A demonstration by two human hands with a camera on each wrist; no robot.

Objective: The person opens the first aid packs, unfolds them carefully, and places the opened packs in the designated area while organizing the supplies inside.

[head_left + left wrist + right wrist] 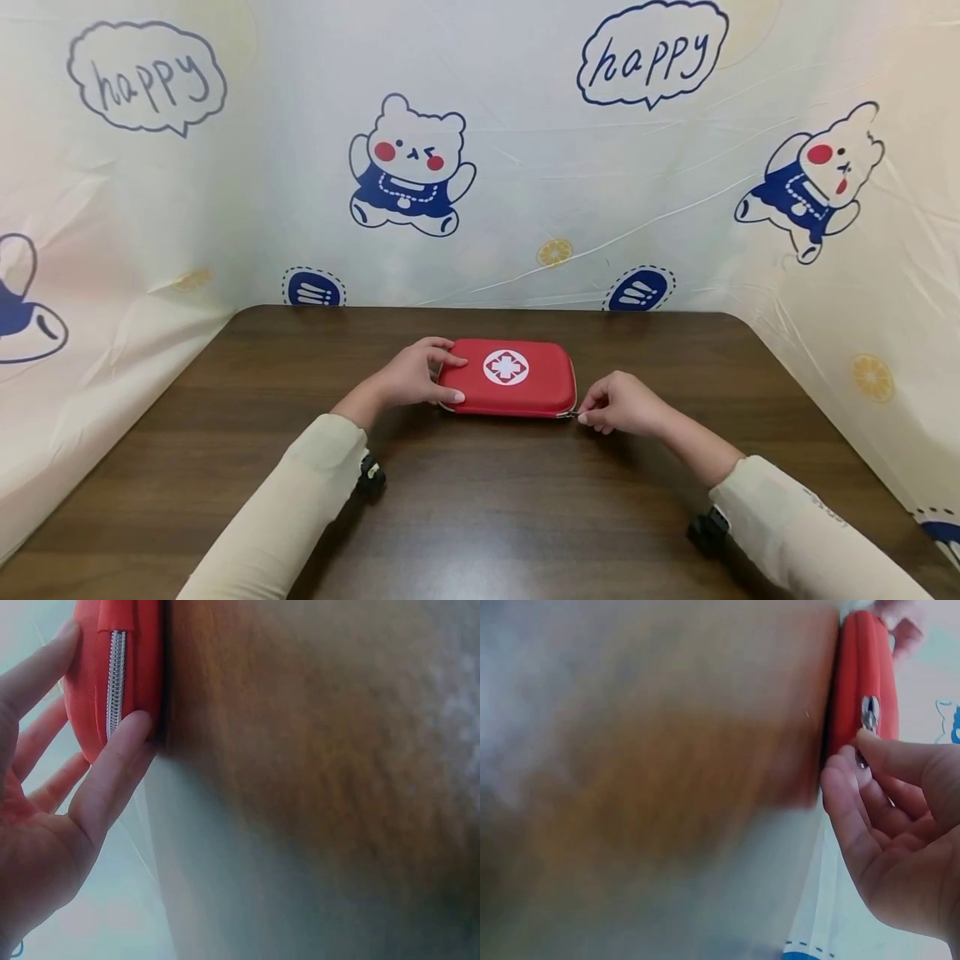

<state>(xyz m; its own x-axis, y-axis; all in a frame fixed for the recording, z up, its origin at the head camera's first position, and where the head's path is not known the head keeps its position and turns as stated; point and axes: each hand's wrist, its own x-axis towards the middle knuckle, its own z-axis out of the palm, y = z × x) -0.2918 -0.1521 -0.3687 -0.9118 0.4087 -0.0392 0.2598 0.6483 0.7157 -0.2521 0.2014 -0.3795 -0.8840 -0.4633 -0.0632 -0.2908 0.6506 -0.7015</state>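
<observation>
A red first-aid case [472, 387] with a white cross emblem lies flat on the table, its long side facing me. The left hand [412, 373] grips the case's left end, thumb at the near corner and fingers over the top and far side. In the left wrist view, a silver zipper [115, 682] runs along the case's edge by that hand. At the near right corner, the right hand [626, 403] pinches the metal zipper pull [861, 759] between thumb and fingers. The zipper slider [869, 712] sits on the case's side just beyond the fingertips.
The case rests toward the far part of a dark brown wooden table [480, 500]. A pale curtain [510, 208] printed with bears and "happy" bubbles stands behind and along both sides. Each wrist carries a small black camera.
</observation>
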